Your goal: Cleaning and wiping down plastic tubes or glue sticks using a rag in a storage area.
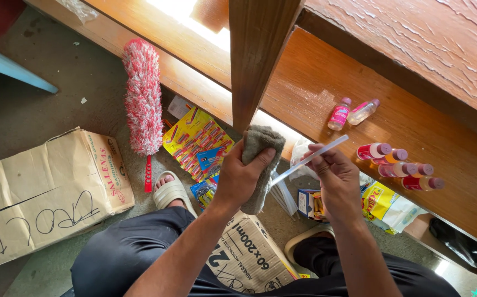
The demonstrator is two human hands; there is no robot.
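Left hand (240,177) clutches cloth (260,165), its lower half hidden.

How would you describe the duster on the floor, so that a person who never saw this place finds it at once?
Start at the long wooden shelf and look down to the grey floor on its left side. Between the flattened cardboard box and the yellow packets lies the duster. It alone is fluffy, speckled red and white, with a short red handle pointing toward the person's sandal.
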